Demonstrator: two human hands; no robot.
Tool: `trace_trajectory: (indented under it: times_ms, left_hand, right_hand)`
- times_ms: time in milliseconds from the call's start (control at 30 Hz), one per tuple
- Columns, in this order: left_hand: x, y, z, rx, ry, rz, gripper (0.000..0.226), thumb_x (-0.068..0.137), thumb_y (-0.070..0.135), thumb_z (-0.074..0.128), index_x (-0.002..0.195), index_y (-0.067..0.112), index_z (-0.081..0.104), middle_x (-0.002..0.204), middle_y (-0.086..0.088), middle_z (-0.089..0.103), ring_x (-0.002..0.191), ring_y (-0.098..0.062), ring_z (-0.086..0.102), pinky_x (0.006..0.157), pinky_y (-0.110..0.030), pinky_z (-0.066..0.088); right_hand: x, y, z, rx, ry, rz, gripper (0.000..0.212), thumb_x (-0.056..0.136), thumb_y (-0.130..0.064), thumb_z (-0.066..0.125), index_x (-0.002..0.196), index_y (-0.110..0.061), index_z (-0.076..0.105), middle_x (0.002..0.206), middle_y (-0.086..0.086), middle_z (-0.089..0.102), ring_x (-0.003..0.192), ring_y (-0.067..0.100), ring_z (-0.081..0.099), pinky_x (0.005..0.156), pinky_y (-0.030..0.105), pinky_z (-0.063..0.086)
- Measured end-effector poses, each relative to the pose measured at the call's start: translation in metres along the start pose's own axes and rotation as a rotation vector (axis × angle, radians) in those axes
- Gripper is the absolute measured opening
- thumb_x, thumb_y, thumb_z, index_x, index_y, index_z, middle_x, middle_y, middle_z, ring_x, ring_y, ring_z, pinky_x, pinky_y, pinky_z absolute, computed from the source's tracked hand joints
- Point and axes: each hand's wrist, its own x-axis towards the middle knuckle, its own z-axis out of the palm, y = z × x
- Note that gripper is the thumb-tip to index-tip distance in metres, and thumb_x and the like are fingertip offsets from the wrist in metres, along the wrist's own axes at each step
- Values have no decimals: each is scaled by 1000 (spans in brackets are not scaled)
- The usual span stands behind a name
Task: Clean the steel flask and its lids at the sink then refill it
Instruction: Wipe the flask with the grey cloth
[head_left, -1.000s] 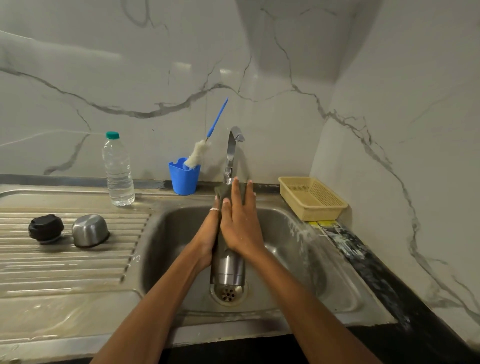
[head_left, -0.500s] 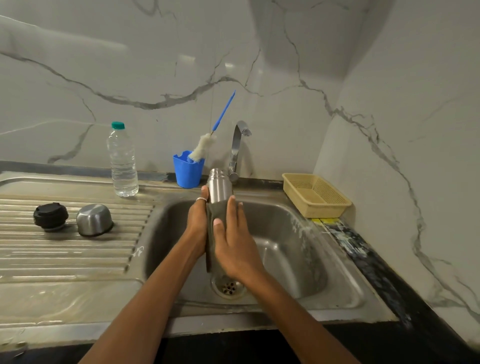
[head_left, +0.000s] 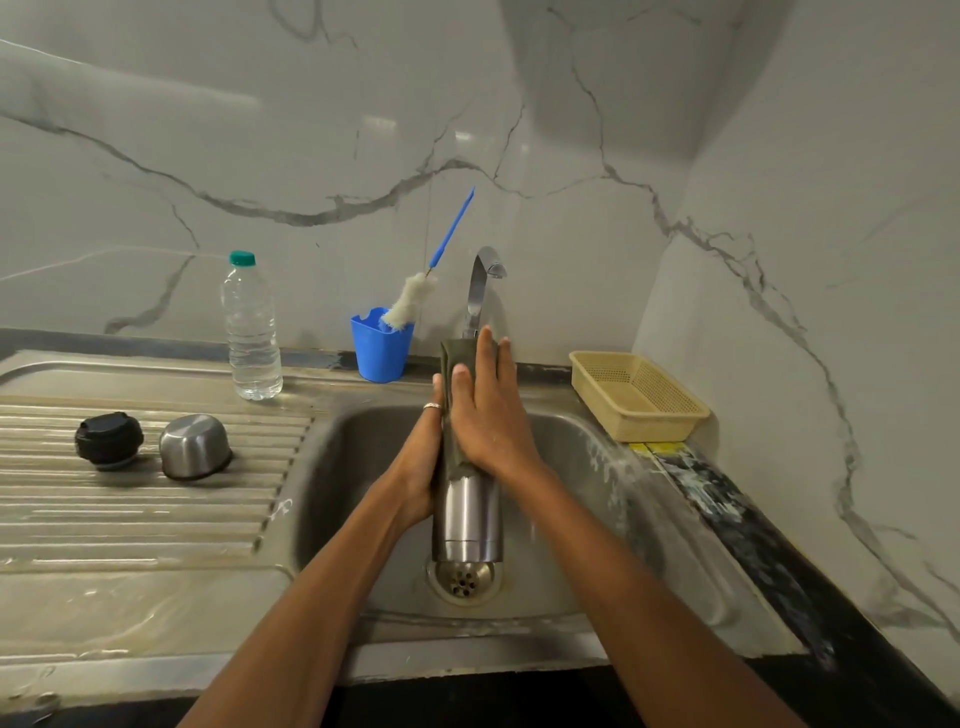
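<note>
Head view: cylindrical steel flask (head_left: 467, 514) mid-frame, top under dark cloth (head_left: 457, 358); left hand (head_left: 421, 467) is gripping it, right hand (head_left: 488, 415) pressing flat-fingered.

Steel flask (head_left: 467, 519) held over the drain of the sink (head_left: 353, 467).
Left hand (head_left: 422, 465) grips its side; right hand (head_left: 488, 415), fingers straight, presses a dark cloth (head_left: 458, 358) flat against its upper part.

Left grip (head_left: 422, 460) is curled inward, right grip (head_left: 488, 415) stretched flat just beside it.
</note>
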Motion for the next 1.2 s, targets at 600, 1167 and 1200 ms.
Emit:
trace_trajectory:
  times_ms: [600, 1167, 1200]
  left_hand:
    - [9, 4, -17, -161, 316, 129, 60, 98, 63, 48, 124, 10, 58, 92, -14, 74, 75, -21, 74, 66, -35, 58]
    - [2, -2, 6, -104, 100, 30, 62, 102, 59, 42, 127, 7, 67, 106, -17, 75, 85, -27, 75, 70, -38, 60]
    - [3, -2, 3, -84, 135, 43, 61, 102, 58, 43, 126, 7, 68, 107, -18, 75, 87, -27, 75, 73, -39, 59]
  right_hand:
    - [-90, 26, 17, -110, -230, -52, 67, 109, -48, 27, 157, -38, -18, 166, -11, -25, 156, 16, -13, 127, 44, 13]
    - [-8, 1, -4, 82, -63, 60, 63, 109, -46, 27, 162, -32, -4, 171, -5, -3, 157, 12, 2, 125, 36, 10]
    - [-14, 3, -1, 138, -64, 92, 64, 109, -47, 28, 162, -32, -3, 171, -4, 4, 156, 14, 9, 126, 37, 14]
